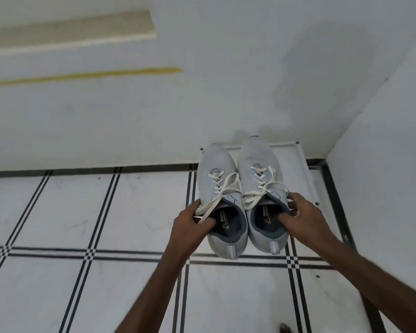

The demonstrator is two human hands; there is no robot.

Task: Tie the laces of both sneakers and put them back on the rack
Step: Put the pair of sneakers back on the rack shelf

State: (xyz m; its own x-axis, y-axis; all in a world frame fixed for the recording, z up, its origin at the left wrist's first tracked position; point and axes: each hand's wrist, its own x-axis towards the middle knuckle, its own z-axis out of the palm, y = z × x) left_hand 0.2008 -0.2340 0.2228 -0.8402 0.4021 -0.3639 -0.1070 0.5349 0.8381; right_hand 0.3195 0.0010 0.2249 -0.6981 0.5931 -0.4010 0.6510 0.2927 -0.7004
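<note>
Two light grey sneakers with white laces sit side by side, toes pointing at the wall. The left sneaker [216, 169] is gripped at its collar by my left hand [190, 224], thumb inside the opening. My right hand [303, 217] grips the right sneaker [257, 159] the same way at its collar. Both pairs of laces look tied in bows with loose ends hanging. The toes are over a white rack shelf [295, 162] in the corner; the heels extend over the floor.
White walls meet in a corner behind and to the right of the rack. The floor [82, 212] is white tile with black stripe lines. A dark skirting strip runs along the wall base. A toe shows at the bottom edge.
</note>
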